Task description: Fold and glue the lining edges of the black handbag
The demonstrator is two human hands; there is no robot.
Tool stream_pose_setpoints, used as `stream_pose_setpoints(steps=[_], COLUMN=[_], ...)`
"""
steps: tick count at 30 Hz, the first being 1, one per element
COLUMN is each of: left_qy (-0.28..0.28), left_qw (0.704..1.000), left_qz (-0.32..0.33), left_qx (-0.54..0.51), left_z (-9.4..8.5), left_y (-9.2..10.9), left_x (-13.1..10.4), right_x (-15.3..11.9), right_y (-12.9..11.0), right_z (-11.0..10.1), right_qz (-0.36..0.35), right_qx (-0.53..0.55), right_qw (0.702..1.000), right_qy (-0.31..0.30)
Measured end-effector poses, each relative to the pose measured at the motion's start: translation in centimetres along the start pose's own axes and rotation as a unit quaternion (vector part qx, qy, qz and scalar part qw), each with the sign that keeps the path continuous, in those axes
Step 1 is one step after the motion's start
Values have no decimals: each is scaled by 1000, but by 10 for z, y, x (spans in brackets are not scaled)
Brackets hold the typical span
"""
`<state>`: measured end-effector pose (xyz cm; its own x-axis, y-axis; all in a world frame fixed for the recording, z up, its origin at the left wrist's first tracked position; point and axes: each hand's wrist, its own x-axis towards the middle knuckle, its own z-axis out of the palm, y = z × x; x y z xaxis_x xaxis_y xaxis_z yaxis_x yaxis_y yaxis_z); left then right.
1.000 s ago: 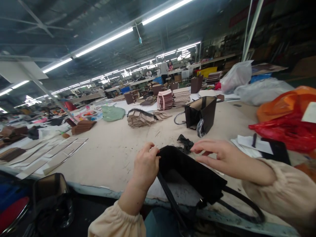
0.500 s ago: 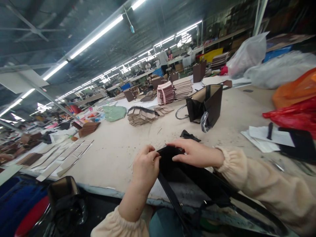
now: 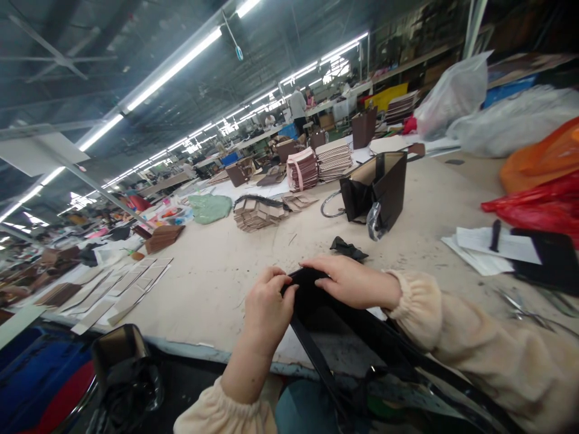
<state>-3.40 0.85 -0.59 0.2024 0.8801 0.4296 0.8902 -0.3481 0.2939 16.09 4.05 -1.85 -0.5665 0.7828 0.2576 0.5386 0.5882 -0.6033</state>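
Observation:
A black bag (image 3: 344,328) with long straps lies open at the table's near edge, partly over my lap. My left hand (image 3: 270,306) pinches the left corner of its rim between thumb and fingers. On the far side of the rim, my right hand (image 3: 350,281) grips the edge, fingers outside and thumb inside. A small black scrap (image 3: 348,248) lies just beyond my right hand. Farther back stands a dark brown bag (image 3: 382,190) with a plastic-wrapped handle. The lower part of the black bag is dark and hard to make out.
Stacked beige pieces (image 3: 257,214) and a green plastic bag (image 3: 209,208) lie across the table (image 3: 203,277). Flat panels (image 3: 131,286) are at left. Scissors (image 3: 520,306), papers (image 3: 484,250) and a red plastic bag (image 3: 538,205) are at right. People stand far back.
My right hand and sleeve have shifted slightly left along the rim, uncovering more of the scissors. My left hand keeps its pinch on the bag. The view has moved slightly.

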Motion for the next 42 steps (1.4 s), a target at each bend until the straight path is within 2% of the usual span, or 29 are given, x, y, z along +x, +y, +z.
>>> stream_pose_setpoints(steps=[6, 13, 18, 24, 32, 42], left_qy=[-13, -17, -46, -30, 38, 34], left_qw=[1000, 991, 982, 986, 992, 997], left_qz=[-8, 60, 61, 64, -5, -25], left_qx=[20, -119, -170, -152, -118, -66], left_z=[2, 6, 5, 5, 10, 14], left_y=[5, -3, -11, -12, -5, -2], left_x=[4, 8, 7, 5, 2, 2], right_x=[1, 11, 16, 16, 18, 18], right_y=[-1, -7, -14, -10, -4, -10], right_z=[0, -9, -8, -5, -4, -10], right_qz=[-1, 23, 21, 26, 14, 24], right_qx=[-31, -121, -164, -159, -151, -156], right_qw=[1000, 991, 985, 986, 988, 987], right_qy=[-2, -44, -38, -34, -31, -43])
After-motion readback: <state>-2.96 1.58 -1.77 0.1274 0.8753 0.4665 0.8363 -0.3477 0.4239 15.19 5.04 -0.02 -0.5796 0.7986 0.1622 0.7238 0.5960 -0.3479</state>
